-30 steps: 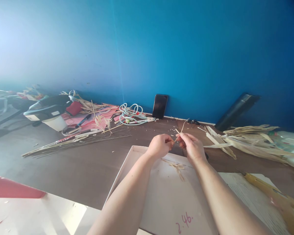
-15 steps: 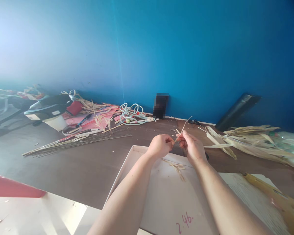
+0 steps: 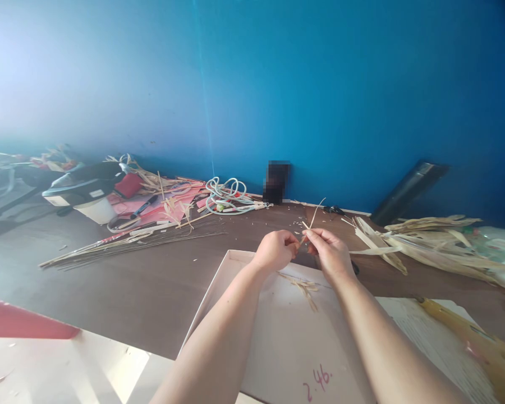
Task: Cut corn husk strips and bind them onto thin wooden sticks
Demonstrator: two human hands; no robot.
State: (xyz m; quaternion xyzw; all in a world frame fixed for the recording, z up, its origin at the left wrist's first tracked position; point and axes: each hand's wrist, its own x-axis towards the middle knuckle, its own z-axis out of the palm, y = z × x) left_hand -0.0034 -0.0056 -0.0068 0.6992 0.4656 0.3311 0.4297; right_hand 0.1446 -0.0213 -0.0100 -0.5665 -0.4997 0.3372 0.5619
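Between my hands is a thin, pale dried-husk strip, its free tip pointing up and away from me. My left hand is closed, pinching the strip's lower end. Just to its right, my right hand pinches the same strip with thumb and forefinger; a second short end shows beside the fingers. Both hands are over the far edge of a shallow white box lid with "2.46." written on it. Inside the lid, below my hands, lies a small finished-looking bundle of husk strips.
Dried husks lie at the right beside a black tube. A yellow tool rests on paper at lower right. Leftward are a coiled pale cord, thin wires, pink paper and a black cap-like item.
My right hand has shifted slightly left along the strip, its fingers nearer my left hand. The strip's free tip has swung a little left. My left hand has stayed in place.
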